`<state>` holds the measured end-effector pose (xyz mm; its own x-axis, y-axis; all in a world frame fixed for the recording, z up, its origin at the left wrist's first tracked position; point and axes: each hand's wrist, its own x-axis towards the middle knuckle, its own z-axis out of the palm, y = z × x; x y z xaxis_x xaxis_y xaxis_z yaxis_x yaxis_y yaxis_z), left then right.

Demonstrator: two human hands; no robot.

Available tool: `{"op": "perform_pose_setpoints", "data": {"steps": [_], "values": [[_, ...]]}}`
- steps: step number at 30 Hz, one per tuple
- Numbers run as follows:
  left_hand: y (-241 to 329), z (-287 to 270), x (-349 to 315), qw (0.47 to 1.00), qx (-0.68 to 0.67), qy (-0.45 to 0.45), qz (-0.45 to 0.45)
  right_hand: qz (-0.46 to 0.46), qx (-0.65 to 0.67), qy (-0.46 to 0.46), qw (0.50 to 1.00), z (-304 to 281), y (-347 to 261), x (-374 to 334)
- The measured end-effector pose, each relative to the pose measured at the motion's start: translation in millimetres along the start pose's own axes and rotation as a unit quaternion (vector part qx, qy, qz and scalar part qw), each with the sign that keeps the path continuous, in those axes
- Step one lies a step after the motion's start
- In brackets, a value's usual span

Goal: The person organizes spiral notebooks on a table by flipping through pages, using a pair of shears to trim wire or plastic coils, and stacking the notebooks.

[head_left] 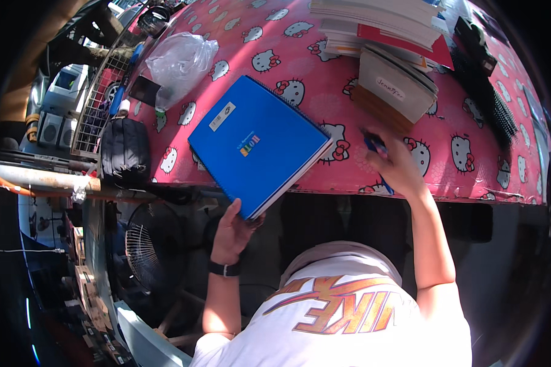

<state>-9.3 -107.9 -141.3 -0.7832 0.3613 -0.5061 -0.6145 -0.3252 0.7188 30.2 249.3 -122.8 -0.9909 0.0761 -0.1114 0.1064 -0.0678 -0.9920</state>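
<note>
A blue spiral notebook (263, 147) lies turned at an angle on the pink tablecloth, its near corner reaching past the table's front edge. My left hand (231, 232) grips that corner, thumb on the cover and fingers underneath. Over the cloth to the right of the notebook, my right hand (398, 162) is closed around a blue pen (386, 185), its lower end showing below the palm. Beyond this hand is a small stack of tan-covered booklets (395, 85) with a handwritten label.
A tall pile of papers (373, 21) stands at the far right, beside a black mesh object (490, 92). Far left are a clear plastic bag (180, 64), a black pouch (124, 147) and a wire rack (98, 104). A fan (144, 248) stands below, left of my legs.
</note>
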Motion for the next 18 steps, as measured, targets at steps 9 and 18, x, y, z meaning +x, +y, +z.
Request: {"op": "perform_pose_setpoints", "data": {"steps": [9,18], "values": [[-36,71,13,0.999,-0.031,0.012,-0.036,0.031,0.467,-0.01,0.883,-22,4,-21],[-24,85,18,0.992,0.098,-0.035,-0.075,0.125,0.225,0.021,0.966,34,26,-92]]}}
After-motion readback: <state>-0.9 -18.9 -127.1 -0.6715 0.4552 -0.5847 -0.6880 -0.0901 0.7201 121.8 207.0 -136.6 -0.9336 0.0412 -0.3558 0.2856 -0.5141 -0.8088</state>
